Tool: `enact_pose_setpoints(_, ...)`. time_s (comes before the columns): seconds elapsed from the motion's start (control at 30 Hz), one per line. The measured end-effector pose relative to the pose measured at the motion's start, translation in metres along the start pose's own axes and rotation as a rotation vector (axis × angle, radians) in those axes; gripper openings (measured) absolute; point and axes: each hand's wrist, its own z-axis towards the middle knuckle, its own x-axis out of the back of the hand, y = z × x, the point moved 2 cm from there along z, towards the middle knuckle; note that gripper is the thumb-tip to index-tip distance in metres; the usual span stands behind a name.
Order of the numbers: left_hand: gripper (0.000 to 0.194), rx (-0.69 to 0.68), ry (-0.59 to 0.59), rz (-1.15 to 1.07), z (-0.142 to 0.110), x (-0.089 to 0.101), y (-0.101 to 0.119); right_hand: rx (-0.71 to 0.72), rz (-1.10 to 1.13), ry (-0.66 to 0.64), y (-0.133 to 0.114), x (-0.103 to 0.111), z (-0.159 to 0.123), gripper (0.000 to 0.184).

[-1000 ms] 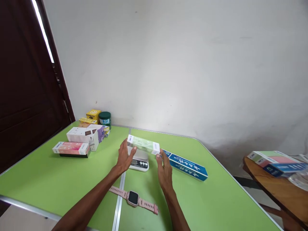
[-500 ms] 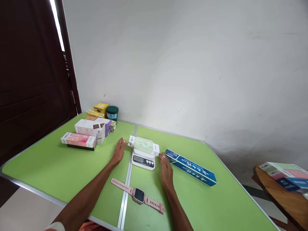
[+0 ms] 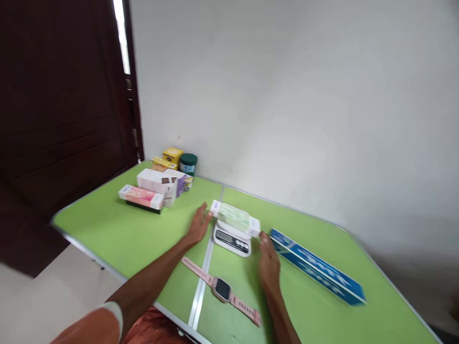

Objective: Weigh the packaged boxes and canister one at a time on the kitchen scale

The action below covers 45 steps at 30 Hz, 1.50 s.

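Note:
A pale green and white box (image 3: 234, 217) lies on a small white digital scale (image 3: 232, 242) with a dark display panel. To the left of the box, my left hand (image 3: 198, 225) is open, fingers stretched forward and thumb close to the box's left end. At the other end, my right hand (image 3: 269, 263) is also open, its fingertips right by the box's white right end; whether they touch it I cannot tell. A pink-strapped smartwatch (image 3: 222, 289) lies flat in front of the scale, between my forearms.
A long blue toothpaste box (image 3: 317, 266) lies right of my right hand. At the left are a pink box (image 3: 141, 196) on a dark one, a white box (image 3: 156, 181), yellow boxes (image 3: 172, 155) and a green-lidded jar (image 3: 188, 164). A metal seam (image 3: 197, 306) crosses the green table.
The view has swung left, so everything on the table sits further right. My left hand is nearer the box's left end. The box still rests on the scale.

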Motion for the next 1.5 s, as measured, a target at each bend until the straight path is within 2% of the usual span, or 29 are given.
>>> enact_pose_setpoints(0.1, 0.085, -0.023, -0.111, 0.024, -0.007, -0.006, 0.006, -0.117, 0.033, -0.051, -0.002, -0.002, -0.002, 0.093)
enact_pose_setpoints(0.17, 0.088, -0.027, -0.141, 0.014, -0.010, -0.007, 0.010, -0.126, 0.023, -0.089, -0.013, -0.003, -0.004, 0.097)
enact_pose_setpoints(0.27, 0.089, -0.042, -0.059, -0.018, -0.015, 0.001, 0.023, -0.123, 0.019, -0.143, -0.041, -0.006, -0.012, 0.101)
enact_pose_setpoints(0.33, 0.086, -0.077, 0.025, -0.025, -0.021, 0.015, 0.035, -0.111, 0.041, -0.155, -0.064, -0.011, -0.017, 0.100)
enact_pose_setpoints(0.43, 0.082, -0.125, 0.176, -0.018, -0.031, 0.047, 0.052, -0.080, 0.086, -0.192, -0.097, -0.030, -0.024, 0.097)
enact_pose_setpoints(0.57, 0.079, -0.204, 0.383, 0.029, -0.039, 0.112, 0.063, -0.013, 0.162, -0.387, -0.134, -0.078, -0.039, 0.096)
enact_pose_setpoints(0.73, 0.079, -0.185, 0.658, 0.174, -0.036, 0.202, 0.054, 0.080, 0.267, -0.619, -0.170, -0.156, -0.070, 0.093)
enact_pose_setpoints(0.83, 0.073, -0.133, 0.740, 0.285, -0.025, 0.243, 0.043, 0.115, 0.297, -0.703, -0.181, -0.200, -0.080, 0.091)
enact_pose_setpoints(0.93, 0.068, -0.049, 0.727, 0.382, -0.010, 0.267, 0.028, 0.164, 0.272, -0.697, -0.180, -0.233, -0.078, 0.092)
enact_pose_setpoints(1.07, 0.066, 0.081, 0.700, 0.416, 0.006, 0.276, 0.007, 0.233, 0.226, -0.670, -0.172, -0.258, -0.071, 0.094)
enact_pose_setpoints(1.2, 0.068, 0.117, 0.708, 0.366, 0.011, 0.277, -0.004, 0.269, 0.226, -0.691, -0.171, -0.265, -0.073, 0.091)
enact_pose_setpoints(1.3, 0.078, 0.124, 0.710, 0.367, 0.006, 0.279, -0.003, 0.265, 0.237, -0.713, -0.172, -0.254, -0.078, 0.085)
enact_pose_setpoints(1.4, 0.091, 0.034, 0.771, 0.463, -0.006, 0.274, 0.010, 0.256, 0.205, -0.705, -0.163, -0.223, -0.078, 0.079)
enact_pose_setpoints(1.47, 0.093, -0.137, 0.786, 0.565, -0.016, 0.257, 0.023, 0.260, 0.157, -0.635, -0.149, -0.188, -0.073, 0.073)
enact_pose_setpoints(1.5, 0.093, -0.240, 0.756, 0.607, -0.020, 0.242, 0.031, 0.272, 0.130, -0.572, -0.140, -0.167, -0.069, 0.069)
